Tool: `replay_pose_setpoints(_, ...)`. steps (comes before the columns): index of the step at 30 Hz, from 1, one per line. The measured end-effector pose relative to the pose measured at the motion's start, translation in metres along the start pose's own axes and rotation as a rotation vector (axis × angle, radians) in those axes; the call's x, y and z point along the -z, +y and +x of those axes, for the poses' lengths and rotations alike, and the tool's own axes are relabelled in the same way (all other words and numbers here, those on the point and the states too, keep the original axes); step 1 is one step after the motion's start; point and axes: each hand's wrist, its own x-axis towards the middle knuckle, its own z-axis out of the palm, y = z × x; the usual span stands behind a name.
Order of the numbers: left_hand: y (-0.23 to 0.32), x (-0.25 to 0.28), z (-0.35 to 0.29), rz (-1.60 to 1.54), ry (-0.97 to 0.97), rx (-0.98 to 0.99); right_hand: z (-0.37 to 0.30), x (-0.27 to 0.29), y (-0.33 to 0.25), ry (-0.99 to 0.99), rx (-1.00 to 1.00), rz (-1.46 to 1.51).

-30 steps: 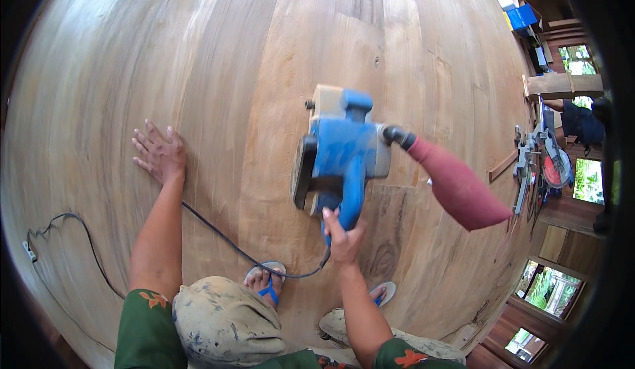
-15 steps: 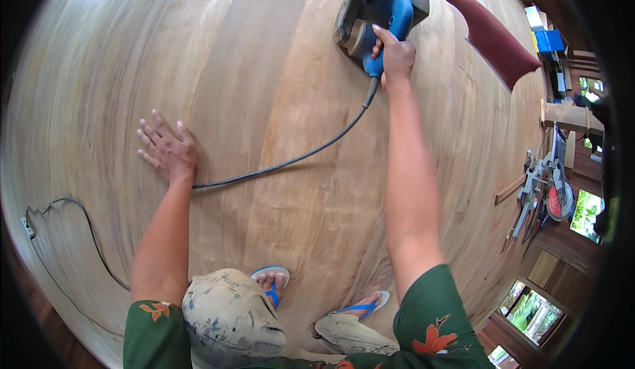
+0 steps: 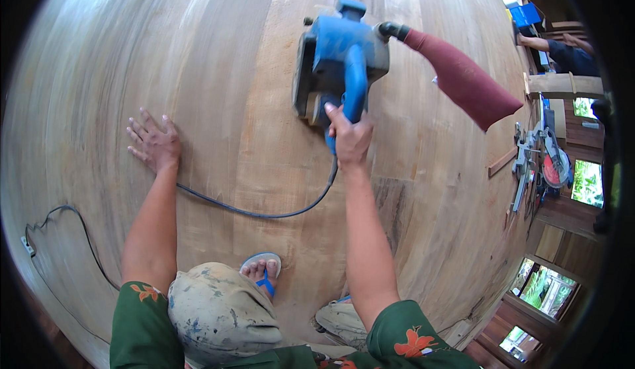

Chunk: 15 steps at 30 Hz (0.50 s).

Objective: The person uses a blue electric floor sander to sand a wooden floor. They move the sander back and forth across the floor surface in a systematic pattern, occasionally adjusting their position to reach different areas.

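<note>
My right hand (image 3: 352,139) wraps round the rear handle of a blue belt sander (image 3: 340,55), which rests on the wooden plank floor (image 3: 218,124) ahead of me. A dark red dust bag (image 3: 463,78) sticks out from the sander's right side. From the handle's end a black power cord (image 3: 264,215) curves left and passes behind my left forearm. My left hand (image 3: 156,143) lies flat on the planks, fingers spread, holding nothing. The sander's underside is hidden.
At far left the cord meets a white socket (image 3: 28,246). My sandalled foot (image 3: 263,271) stands below. Along the right side are a mitre saw (image 3: 552,164), a wood strip (image 3: 503,161), a blue box (image 3: 524,15) and another person's arm (image 3: 534,42).
The sander and my right hand have come nearer to me and a little left, with the dust bag following. The cord sags closer. Another person's limbs now show at upper right.
</note>
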Motion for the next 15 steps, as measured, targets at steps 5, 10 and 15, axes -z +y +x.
replay_pose_setpoints(5, -0.006, -0.003, 0.003, 0.024, -0.039, -0.001, -0.07, 0.021, 0.017, 0.002, -0.01, -0.019)
replay_pose_setpoints(10, -0.006, -0.009, 0.008, 0.128, -0.07, -0.017, -0.145, 0.041, 0.031, 0.042, -0.031, -0.044)
replay_pose_setpoints(15, 0.027, -0.021, 0.012, 0.106, -0.16, 0.165, -0.21, 0.062, 0.034, 0.067, -0.133, -0.08)
